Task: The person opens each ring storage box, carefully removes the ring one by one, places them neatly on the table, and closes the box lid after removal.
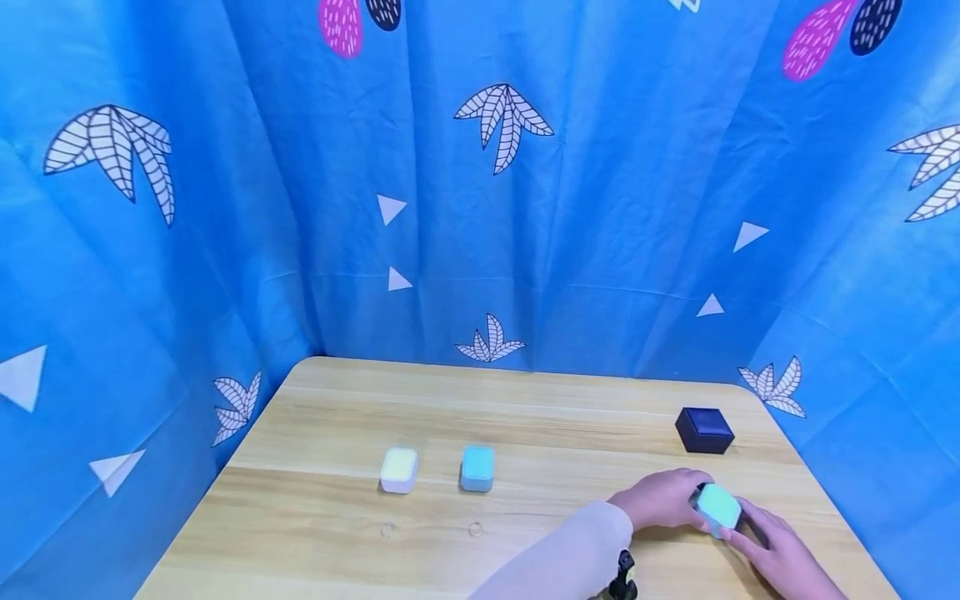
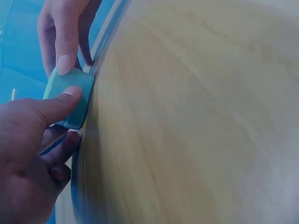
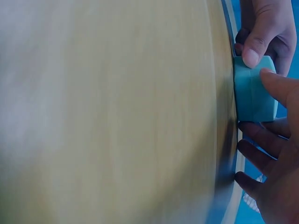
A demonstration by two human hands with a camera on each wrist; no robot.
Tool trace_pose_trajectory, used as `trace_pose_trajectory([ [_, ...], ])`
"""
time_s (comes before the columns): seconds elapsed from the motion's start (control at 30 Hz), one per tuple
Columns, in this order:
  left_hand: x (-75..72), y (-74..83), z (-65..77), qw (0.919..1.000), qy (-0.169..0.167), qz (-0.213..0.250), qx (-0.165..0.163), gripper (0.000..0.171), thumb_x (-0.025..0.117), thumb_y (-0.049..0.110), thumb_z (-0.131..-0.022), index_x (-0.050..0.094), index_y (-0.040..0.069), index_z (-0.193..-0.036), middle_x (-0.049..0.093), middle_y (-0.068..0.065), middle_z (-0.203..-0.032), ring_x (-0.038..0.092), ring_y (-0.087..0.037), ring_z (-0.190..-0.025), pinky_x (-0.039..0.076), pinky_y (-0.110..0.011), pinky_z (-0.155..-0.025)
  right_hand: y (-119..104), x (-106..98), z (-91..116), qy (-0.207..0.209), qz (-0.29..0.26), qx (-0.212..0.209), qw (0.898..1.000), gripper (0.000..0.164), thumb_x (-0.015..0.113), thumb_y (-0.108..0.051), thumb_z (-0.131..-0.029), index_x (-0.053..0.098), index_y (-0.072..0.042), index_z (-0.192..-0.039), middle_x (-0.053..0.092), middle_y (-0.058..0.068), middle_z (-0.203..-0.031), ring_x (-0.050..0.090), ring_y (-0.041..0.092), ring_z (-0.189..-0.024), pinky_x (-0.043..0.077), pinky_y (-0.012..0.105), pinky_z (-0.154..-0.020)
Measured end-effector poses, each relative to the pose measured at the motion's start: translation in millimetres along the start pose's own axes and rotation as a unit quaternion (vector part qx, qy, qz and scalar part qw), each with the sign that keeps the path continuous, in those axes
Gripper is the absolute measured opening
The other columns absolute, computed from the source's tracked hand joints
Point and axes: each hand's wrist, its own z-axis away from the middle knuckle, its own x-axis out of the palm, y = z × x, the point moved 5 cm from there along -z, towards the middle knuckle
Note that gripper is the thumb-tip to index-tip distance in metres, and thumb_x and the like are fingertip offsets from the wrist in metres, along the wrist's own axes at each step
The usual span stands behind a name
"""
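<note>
Both hands hold a small light-teal ring box (image 1: 719, 507) at the table's right side. My left hand (image 1: 667, 498) grips it from the left, thumb on the near face of the box (image 2: 70, 95). On the other side my right hand (image 1: 780, 550) pinches it, the thumb pressed on the box (image 3: 254, 91) and the other fingers beneath. The box's lid looks closed. Behind the hands sits a dark navy box (image 1: 705, 431).
Left of centre stand a white box (image 1: 399, 471) and a light-blue box (image 1: 477, 468), with one thin ring (image 1: 387, 529) and another small ring (image 1: 476, 529) before them. A blue patterned curtain (image 1: 480, 233) hangs around the wooden table (image 1: 337, 400).
</note>
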Motion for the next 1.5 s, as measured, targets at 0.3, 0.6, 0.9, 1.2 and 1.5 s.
trace_pose_trajectory([
  [0.3,-10.6,-14.5,16.6,0.9999,0.006,0.005,-0.01,0.059,0.081,0.042,-0.084,0.055,0.032,-0.136,0.06,0.023,-0.125,0.055,0.01,-0.106,0.042,-0.008,-0.089,-17.7,10.2,-5.5,0.014,0.005,-0.036,0.999,0.087,0.057,-0.05,-0.099,0.031,0.017,-0.148,0.041,0.042,-0.144,0.037,0.063,-0.13,0.037,0.072,-0.1],
  [0.6,-17.8,-33.1,33.2,0.9992,0.03,0.001,-0.028,0.064,0.081,0.045,-0.083,0.054,0.029,-0.139,0.06,0.02,-0.129,0.056,0.007,-0.109,0.045,-0.011,-0.091,-42.1,17.4,-8.8,0.033,0.006,-0.064,0.997,0.083,0.062,-0.048,-0.097,0.037,0.013,-0.147,0.045,0.039,-0.143,0.04,0.06,-0.13,0.04,0.071,-0.099],
  [0.9,-26.2,-51.0,59.1,0.9954,0.073,-0.008,-0.062,0.063,0.082,0.047,-0.08,0.056,0.029,-0.134,0.061,0.019,-0.126,0.057,0.006,-0.105,0.047,-0.015,-0.084,-68.1,26.8,-15.6,0.066,0.008,-0.127,0.99,0.071,0.068,-0.038,-0.095,0.048,0.01,-0.143,0.054,0.035,-0.137,0.048,0.057,-0.126,0.041,0.07,-0.097],
  [1.2,-30.3,-70.5,75.9,0.9915,0.097,0.023,-0.084,0.062,0.086,0.043,-0.078,0.057,0.027,-0.131,0.062,0.018,-0.12,0.057,0.005,-0.099,0.047,-0.016,-0.082,-91.9,35.6,-21.7,0.111,0.011,-0.195,0.974,0.058,0.075,-0.027,-0.091,0.057,0.002,-0.138,0.063,0.021,-0.129,0.053,0.042,-0.122,0.043,0.065,-0.097],
  [1.5,-41.4,-90.4,95.2,0.9851,0.11,0.064,-0.116,0.065,0.086,0.038,-0.078,0.056,0.025,-0.135,0.063,0.014,-0.121,0.059,0.001,-0.102,0.05,-0.019,-0.087,-115.9,43.3,-33.9,0.105,0.014,-0.225,0.969,0.059,0.076,-0.028,-0.089,0.059,0.001,-0.137,0.064,0.015,-0.125,0.056,0.036,-0.117,0.047,0.061,-0.097],
])
